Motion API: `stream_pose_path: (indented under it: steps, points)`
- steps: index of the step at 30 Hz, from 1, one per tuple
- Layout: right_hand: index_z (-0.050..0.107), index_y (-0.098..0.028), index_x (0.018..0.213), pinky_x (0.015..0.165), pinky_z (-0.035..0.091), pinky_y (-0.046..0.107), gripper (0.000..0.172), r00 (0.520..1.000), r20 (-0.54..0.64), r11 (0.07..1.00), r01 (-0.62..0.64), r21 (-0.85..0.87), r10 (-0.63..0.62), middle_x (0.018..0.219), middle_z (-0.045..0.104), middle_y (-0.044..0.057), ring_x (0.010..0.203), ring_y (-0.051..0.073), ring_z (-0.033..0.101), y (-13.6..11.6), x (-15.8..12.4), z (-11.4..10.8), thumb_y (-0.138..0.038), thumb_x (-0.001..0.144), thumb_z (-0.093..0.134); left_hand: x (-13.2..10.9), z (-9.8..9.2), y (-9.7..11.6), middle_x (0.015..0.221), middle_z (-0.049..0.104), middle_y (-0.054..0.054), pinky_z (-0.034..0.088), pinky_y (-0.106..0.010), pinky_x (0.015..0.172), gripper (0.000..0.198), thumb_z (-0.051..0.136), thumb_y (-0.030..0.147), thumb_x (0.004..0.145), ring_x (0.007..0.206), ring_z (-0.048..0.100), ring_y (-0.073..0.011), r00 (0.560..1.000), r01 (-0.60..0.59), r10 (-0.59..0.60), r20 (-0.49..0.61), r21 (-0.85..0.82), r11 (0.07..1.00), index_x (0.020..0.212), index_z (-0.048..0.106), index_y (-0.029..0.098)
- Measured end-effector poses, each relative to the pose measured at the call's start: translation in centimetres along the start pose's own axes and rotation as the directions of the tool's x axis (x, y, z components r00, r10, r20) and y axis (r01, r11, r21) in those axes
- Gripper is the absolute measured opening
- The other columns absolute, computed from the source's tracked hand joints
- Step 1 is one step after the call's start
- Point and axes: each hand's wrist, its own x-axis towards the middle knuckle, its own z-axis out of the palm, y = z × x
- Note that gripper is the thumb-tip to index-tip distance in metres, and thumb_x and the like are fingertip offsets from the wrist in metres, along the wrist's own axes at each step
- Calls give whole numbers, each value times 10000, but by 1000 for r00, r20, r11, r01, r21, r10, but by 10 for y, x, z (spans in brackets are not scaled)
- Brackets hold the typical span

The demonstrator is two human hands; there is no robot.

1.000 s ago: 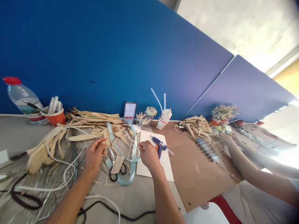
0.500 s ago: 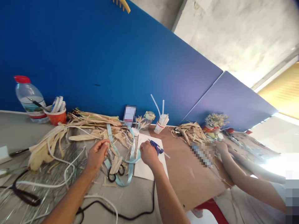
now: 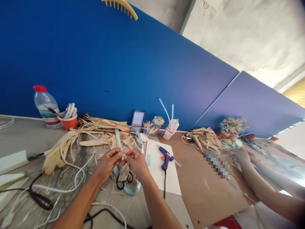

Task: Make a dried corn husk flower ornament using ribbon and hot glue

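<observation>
Pale husk piece (image 3: pixel 123 156) is pinched in nearly closed fingertips of left hand (image 3: pixel 110 161) and right hand (image 3: pixel 136 161); near the table's (image 3: pixel 28 135) back edge, a bottle (image 3: pixel 44 101) bears an unreadable label (image 3: pixel 49 115).

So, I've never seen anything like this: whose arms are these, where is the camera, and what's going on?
There's no machine arm here: these are a person's bare hands, seen by a camera worn on that person's head, looking forward and down. The left hand and right hand meet at the fingertips, pinching a small pale piece, too small to identify. Around them on the table lie dried leaves, black-handled scissors and a blue glue gun on white paper. Farther left stand a bottle and an orange cup. The arms at far right belong to another person.
</observation>
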Motion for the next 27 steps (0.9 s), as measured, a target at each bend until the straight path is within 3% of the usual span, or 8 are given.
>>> stream_pose_path:
  steps: [4, 11, 17, 19, 21, 23, 25, 27]
  points:
    - [563, -183, 664, 384, 199, 192, 119, 993, 113, 999, -45, 12, 44, 475, 588, -48, 348, 52, 319, 7, -1, 2, -273, 711, 624, 1, -3, -3, 545, 475, 53, 340, -202, 463, 241, 706, 377, 699, 475, 399, -75, 1000, 16, -15, 9, -14, 1000, 694, 599, 161]
    - [596, -161, 641, 411, 207, 183, 181, 987, 156, 998, -39, 57, 30, 439, 501, -67, 385, 46, 330, 9, -4, -1, -318, 720, 640, -2, 3, 1, 597, 483, 48, 387, -179, 502, 178, 698, 285, 735, 507, 393, -57, 999, 39, -34, 33, -165, 986, 695, 587, 152]
    - [574, -173, 677, 365, 183, 183, 234, 928, 333, 869, -297, 395, 165, 387, 385, -108, 320, 35, 195, 9, -8, -2, -394, 693, 650, -4, 6, 2, 732, 562, 20, 404, -179, 556, 117, 672, 240, 768, 556, 447, -54, 996, 50, -33, 80, -234, 971, 747, 587, 163]
    - [585, -167, 703, 357, 181, 190, 263, 913, 373, 845, -327, 423, 167, 400, 397, -108, 312, 28, 161, 11, -8, -1, -422, 692, 648, -4, 6, 2, 784, 579, 15, 405, -186, 556, 119, 679, 245, 760, 555, 448, -53, 996, 60, -42, 80, -231, 971, 768, 586, 170]
    - [585, -157, 687, 361, 168, 197, 290, 949, 283, 890, -247, 383, 141, 438, 451, -81, 323, 28, 193, 13, -7, -1, -444, 711, 627, -3, 5, 0, 770, 572, 18, 405, -194, 561, 132, 693, 252, 744, 557, 446, -57, 996, 60, -48, 69, -175, 983, 781, 595, 171]
    - [584, -158, 699, 379, 188, 198, 269, 993, 77, 950, -106, 293, 87, 489, 485, -65, 358, 37, 255, 15, -5, -2, -424, 715, 623, -1, 3, -4, 723, 551, 23, 394, -194, 565, 149, 703, 266, 729, 564, 441, -64, 998, 51, -48, 43, -72, 996, 778, 608, 163]
    - [597, -167, 758, 422, 264, 197, 209, 993, -119, 986, 25, 164, -5, 566, 518, -55, 422, 53, 342, 14, -4, -4, -365, 703, 633, 1, 3, -8, 677, 533, 27, 371, -193, 549, 173, 702, 297, 723, 561, 430, -71, 999, 43, -44, 14, 54, 998, 761, 613, 154]
    - [609, -174, 818, 473, 329, 206, 191, 979, -188, 996, 85, 24, -79, 630, 542, -46, 490, 76, 416, 12, -4, -6, -312, 689, 635, 2, 4, -12, 629, 515, 31, 348, -200, 523, 206, 696, 338, 715, 543, 417, -80, 999, 48, -48, -2, 172, 984, 740, 611, 151]
